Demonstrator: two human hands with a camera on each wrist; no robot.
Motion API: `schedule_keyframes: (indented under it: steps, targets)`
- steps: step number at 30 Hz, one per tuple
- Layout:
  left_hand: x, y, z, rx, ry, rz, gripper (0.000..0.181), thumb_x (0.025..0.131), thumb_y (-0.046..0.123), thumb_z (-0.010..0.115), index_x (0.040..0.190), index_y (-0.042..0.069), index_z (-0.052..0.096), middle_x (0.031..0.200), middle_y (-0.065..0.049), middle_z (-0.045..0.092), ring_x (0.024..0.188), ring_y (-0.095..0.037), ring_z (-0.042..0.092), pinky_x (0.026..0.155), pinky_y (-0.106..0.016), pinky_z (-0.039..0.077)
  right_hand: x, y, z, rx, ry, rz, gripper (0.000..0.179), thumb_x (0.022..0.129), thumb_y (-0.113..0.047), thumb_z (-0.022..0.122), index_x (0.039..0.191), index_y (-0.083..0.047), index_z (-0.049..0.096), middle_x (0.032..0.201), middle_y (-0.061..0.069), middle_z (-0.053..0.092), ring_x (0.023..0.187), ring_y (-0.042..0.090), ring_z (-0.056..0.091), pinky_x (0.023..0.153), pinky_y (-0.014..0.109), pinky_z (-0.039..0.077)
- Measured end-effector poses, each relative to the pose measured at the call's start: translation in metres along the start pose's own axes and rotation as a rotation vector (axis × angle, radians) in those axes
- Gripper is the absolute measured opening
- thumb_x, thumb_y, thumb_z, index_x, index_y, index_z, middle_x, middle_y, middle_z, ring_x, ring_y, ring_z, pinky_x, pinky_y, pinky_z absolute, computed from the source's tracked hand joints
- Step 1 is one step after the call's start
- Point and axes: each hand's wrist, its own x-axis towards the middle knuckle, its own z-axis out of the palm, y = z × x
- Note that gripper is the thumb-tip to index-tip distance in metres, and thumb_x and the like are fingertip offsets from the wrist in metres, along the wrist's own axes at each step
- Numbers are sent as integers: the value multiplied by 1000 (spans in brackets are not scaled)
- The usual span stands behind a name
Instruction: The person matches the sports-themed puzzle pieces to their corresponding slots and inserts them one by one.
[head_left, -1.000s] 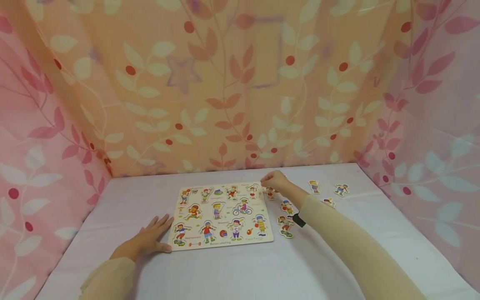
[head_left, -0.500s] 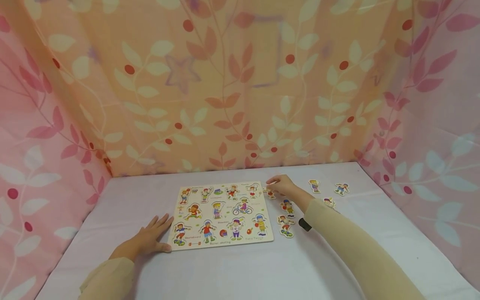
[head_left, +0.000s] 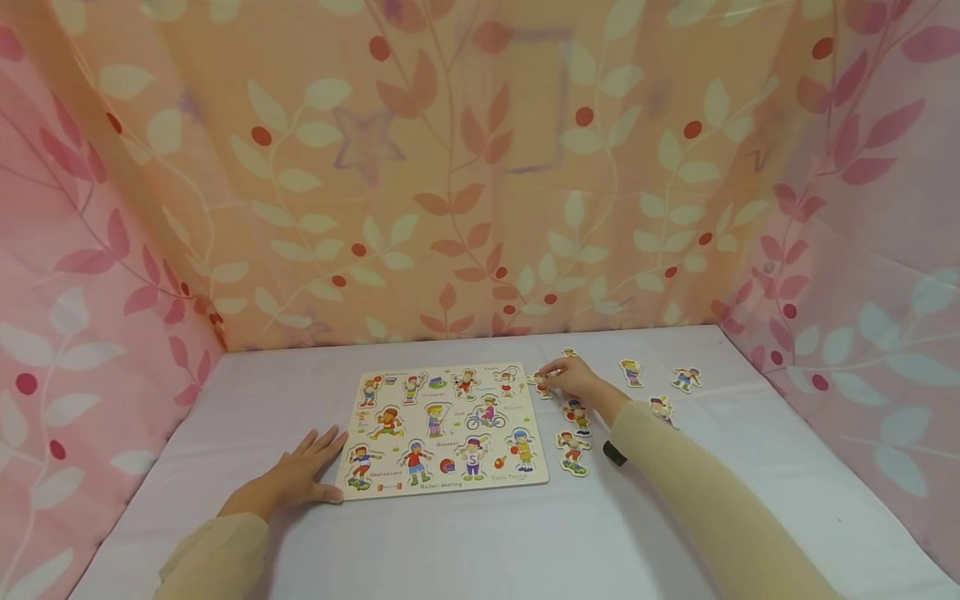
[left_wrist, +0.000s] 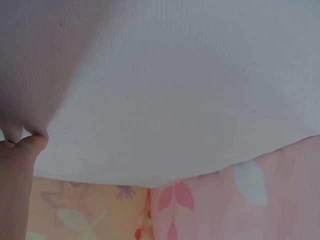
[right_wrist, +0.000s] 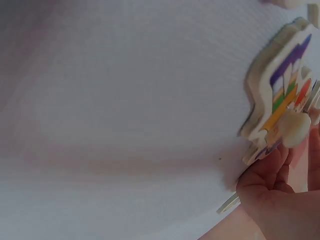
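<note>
While left grip [head_left: 303,472] splays, right [head_left: 573,376] overhangs piece [head_left: 543,388].

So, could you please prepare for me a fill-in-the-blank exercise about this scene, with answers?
The left hand rests by the puzzle board; the loose pieces lie on the board's ____ side.
One figure on the board rides a ____.
The white shirt of another figure bears the letter ____.
On the back curtain, a purple ____ has five points.

Missing words: right; bicycle; S; star.
</note>
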Motion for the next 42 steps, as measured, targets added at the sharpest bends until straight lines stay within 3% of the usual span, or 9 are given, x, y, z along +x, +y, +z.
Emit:
schedule_keyframes:
  steps: [3,10,14,20,30,42]
  targets:
    - [0,-2,-1,-6,-8,-3,104,72,44,80,149,-4,28,154,-31,15,138,-57,4,99,-79,5,3,0,3,-73,20,5,33,86,-9,74,117,-3,69,106,11,55,73,15,46,59,23,40]
    - [-1,-5,-3,8,-7,0,103,73,43,80,149,-4,28,154,-31,15,138,-58,4,98,-80,6,7,-4,10,-164,46,20,31,85,-14,75,115,-7,71,127,15,55,85,22,52,66,26,43]
    - [-3,-5,-3,11,2,11,102,73,42,80,148,-5,29,154,-32,16,137,-59,5,97,-81,8,9,-5,12,-168,58,43,27,83,-13,77,109,-7,72,123,14,57,87,22,51,66,27,43]
    - [-2,-5,0,12,-2,11,103,73,43,80,148,-5,29,154,-32,16,137,-59,5,98,-80,7,14,-3,14,-155,67,76,22,82,-10,78,102,-6,71,100,8,59,72,18,50,57,25,43]
    - [0,-6,3,-7,-6,0,105,72,45,80,149,-4,28,155,-31,14,138,-58,4,98,-80,5,9,-8,13,-175,100,86,14,82,-8,78,94,-5,71,112,12,60,72,18,50,55,25,42]
    - [3,-6,3,6,-11,-3,105,72,45,79,149,-3,28,155,-31,14,138,-57,4,98,-80,5,6,-11,9,-121,122,80,16,83,-9,77,97,-5,72,120,14,58,80,21,47,61,27,39]
